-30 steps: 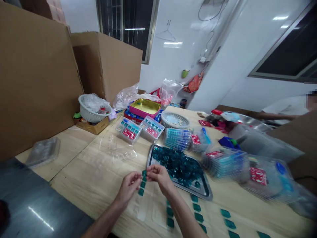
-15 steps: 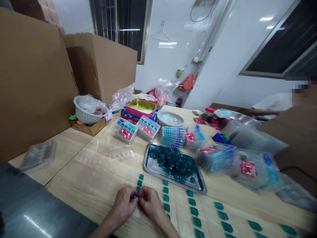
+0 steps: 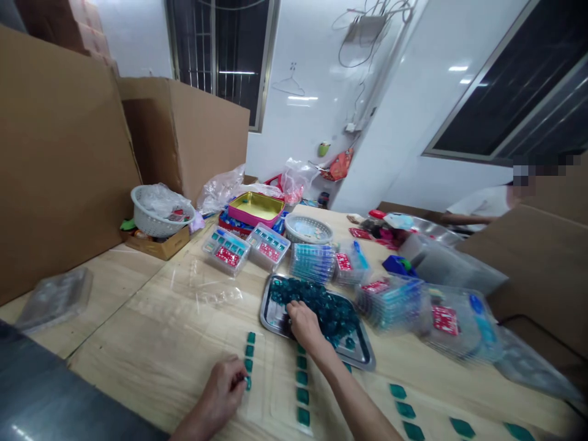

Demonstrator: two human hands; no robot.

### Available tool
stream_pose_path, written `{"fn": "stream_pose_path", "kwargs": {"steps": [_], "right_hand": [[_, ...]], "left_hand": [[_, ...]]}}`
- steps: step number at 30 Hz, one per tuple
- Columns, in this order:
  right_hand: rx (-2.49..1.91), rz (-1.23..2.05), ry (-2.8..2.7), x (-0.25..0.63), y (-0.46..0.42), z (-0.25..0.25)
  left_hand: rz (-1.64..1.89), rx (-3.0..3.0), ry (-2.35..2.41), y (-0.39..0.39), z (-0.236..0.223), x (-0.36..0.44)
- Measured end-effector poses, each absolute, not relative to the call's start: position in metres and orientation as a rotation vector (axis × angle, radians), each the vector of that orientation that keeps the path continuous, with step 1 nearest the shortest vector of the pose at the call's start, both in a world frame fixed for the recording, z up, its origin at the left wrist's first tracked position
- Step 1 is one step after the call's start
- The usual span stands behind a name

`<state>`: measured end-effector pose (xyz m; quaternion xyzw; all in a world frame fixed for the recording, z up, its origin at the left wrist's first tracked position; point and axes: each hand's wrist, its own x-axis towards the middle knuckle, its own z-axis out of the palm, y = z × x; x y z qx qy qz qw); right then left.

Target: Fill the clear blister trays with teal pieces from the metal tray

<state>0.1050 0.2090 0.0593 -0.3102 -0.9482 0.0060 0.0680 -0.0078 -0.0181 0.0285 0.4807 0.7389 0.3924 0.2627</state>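
The right hand (image 3: pixel 305 324) rests on glossy teal square pieces (image 3: pixel 333 312) heaped in a rectangular steel tray (image 3: pixel 267 318), its grip unclear. Left of the tray, the left hand (image 3: pixel 223 387) pinches one piece at a short teal row's end (image 3: pixel 248 356); setting it down seems called for.

No words or numbers can be read. The red cards (image 3: pixel 228 256) inside the clear plastic boxes (image 3: pixel 212 240) seem to carry pale print, but it is too small and blurred to make out.
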Motion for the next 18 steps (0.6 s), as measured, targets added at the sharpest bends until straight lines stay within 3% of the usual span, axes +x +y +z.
{"fn": "stream_pose_path", "kwargs": {"steps": [8, 15, 18], "right_hand": [[-0.909, 0.185, -2.781, 0.108, 0.201, 0.057], [-0.838, 1.337, -2.265, 0.11, 0.147, 0.062], [-0.782, 1.638, -2.117, 0.111, 0.123, 0.058]], "left_hand": [[1.135, 0.875, 1.688, -0.018, 0.016, -0.014], [1.066, 1.262, 1.829, -0.019, 0.033, -0.016], [0.967, 1.427, 1.897, -0.019, 0.047, -0.014]]}}
